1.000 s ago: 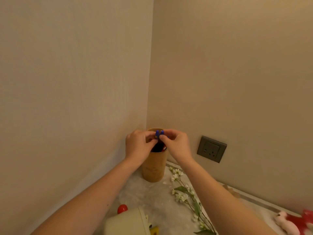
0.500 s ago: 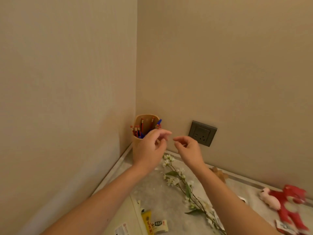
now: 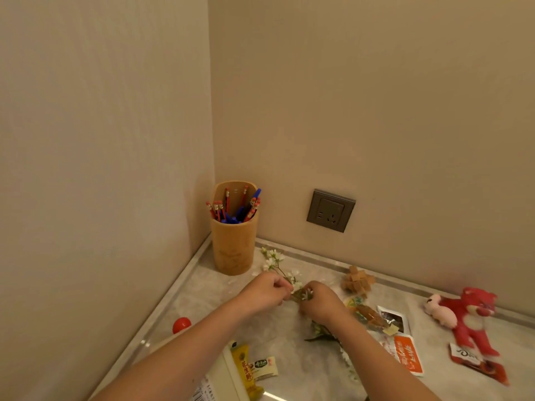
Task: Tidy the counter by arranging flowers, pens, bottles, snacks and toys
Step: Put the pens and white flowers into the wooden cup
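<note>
A sprig of small white flowers (image 3: 272,259) lies on the marble counter (image 3: 208,287), its tip near the holder. My left hand (image 3: 265,290) and my right hand (image 3: 320,302) both pinch its stem mid-length, fingers curled round it. A bamboo pen holder (image 3: 234,244) stands in the corner, filled with several red and blue pens (image 3: 234,208). A red and pink plush toy (image 3: 466,316) lies at the right. Snack packets (image 3: 406,353) lie under and beside my right forearm.
A wooden puzzle (image 3: 356,280) sits by the back wall under a grey socket (image 3: 331,210). A red cap (image 3: 181,325) shows at the left edge, a yellow snack bar (image 3: 244,369) and a white container (image 3: 220,380) near me. Walls close off the left and back.
Both hands left the pen holder and came down toward me onto the flower sprig, which they now hold. The view tilted down, showing more of the counter.
</note>
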Tool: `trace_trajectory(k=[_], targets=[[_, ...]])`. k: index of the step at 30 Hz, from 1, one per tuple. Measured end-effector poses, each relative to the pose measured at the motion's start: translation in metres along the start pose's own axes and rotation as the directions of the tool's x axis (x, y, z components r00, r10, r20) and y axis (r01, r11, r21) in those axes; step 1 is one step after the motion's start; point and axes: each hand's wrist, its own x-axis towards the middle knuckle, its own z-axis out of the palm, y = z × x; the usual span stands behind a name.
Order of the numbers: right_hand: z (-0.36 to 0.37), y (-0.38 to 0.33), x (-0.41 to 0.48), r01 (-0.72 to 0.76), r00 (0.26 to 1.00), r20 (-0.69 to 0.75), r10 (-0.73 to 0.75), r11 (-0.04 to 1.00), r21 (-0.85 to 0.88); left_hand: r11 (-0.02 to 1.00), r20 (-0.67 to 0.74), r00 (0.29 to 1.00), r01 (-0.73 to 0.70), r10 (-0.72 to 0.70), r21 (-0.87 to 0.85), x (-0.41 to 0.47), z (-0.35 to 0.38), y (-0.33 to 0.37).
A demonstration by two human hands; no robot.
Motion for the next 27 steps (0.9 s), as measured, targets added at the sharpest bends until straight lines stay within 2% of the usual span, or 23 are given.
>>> trace_trajectory(k=[3,5,8,12,15,18,23,27], targets=[[-0.003,-0.007,-0.005,0.016,1.0,-0.024,-0.011,0.979,0.204,1.0,-0.006,1.0,0.024,-0.024,-0.019,-0.001,-0.002,-0.002],[-0.006,-0.013,-0.009,0.018,0.999,-0.041,-0.003,0.928,0.372,0.998,-0.021,0.999,0.034,-0.035,-0.045,-0.001,-0.002,-0.002],[-0.016,-0.022,-0.018,0.01,0.999,-0.042,0.021,0.77,0.638,0.995,-0.029,0.997,0.067,-0.069,-0.079,-0.004,-0.001,0.003],[-0.034,-0.032,-0.031,-0.014,0.999,-0.012,0.052,0.487,0.873,0.98,0.036,0.995,0.099,-0.094,-0.173,-0.015,0.0,0.02],[-0.051,-0.04,-0.038,-0.017,0.999,0.003,0.044,0.307,0.951,0.952,0.185,0.981,0.106,-0.054,-0.286,-0.029,0.001,0.035],[-0.066,-0.049,-0.045,0.004,1.0,-0.004,-0.002,0.198,0.98,0.966,0.235,0.972,0.052,0.009,-0.252,-0.042,0.007,0.047],[-0.087,-0.067,-0.058,0.075,0.994,-0.06,-0.094,0.164,0.984,0.975,0.052,0.991,-0.107,0.119,-0.193,-0.057,0.015,0.061],[-0.101,-0.075,-0.068,0.128,0.982,-0.102,-0.157,0.161,0.979,0.965,-0.071,0.988,-0.148,0.136,-0.214,-0.071,0.013,0.066]])
